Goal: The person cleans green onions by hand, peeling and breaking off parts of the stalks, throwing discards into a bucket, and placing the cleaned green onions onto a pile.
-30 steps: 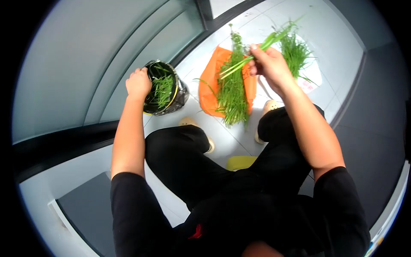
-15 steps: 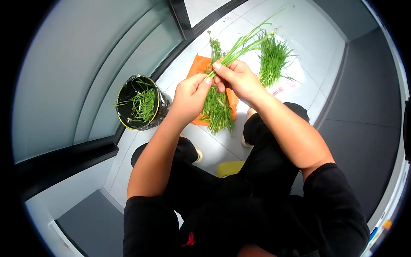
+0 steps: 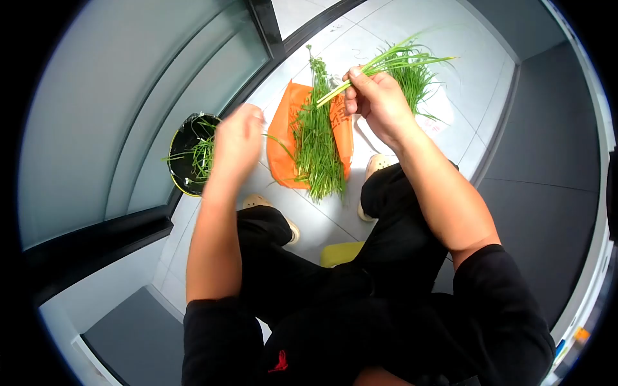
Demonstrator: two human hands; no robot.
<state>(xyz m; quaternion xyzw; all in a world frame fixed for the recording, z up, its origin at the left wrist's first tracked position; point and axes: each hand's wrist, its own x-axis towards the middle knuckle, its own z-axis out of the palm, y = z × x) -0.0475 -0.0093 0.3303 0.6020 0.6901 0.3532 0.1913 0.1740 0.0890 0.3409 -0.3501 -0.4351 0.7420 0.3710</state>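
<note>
My right hand (image 3: 380, 103) pinches a small bunch of chives (image 3: 412, 62), pale stem ends pointing down-left and green leaves reaching up-right. Below it, an unsorted-looking heap of chives (image 3: 318, 151) lies on an orange plastic bag (image 3: 281, 157). My left hand (image 3: 238, 141) is close to the black bin (image 3: 182, 132), partly in front of it. Its fingers look curled together but are blurred, and whatever they hold cannot be made out. Chive scraps (image 3: 204, 154) lie inside the bin. A neater pile of chives (image 3: 415, 80) rests behind my right hand on a white bag (image 3: 441, 109).
Grey floor tiles (image 3: 315, 225) lie under everything. A frosted glass panel (image 3: 148, 96) with a black frame stands on the left, and dark grey cabinet fronts (image 3: 547, 128) on the right. My knees and cream clogs (image 3: 376, 165) flank the orange bag.
My left hand has come away from the bunch and swung left toward the bin. My right hand keeps the chives and has shifted slightly right, uncovering more of the orange bag.
</note>
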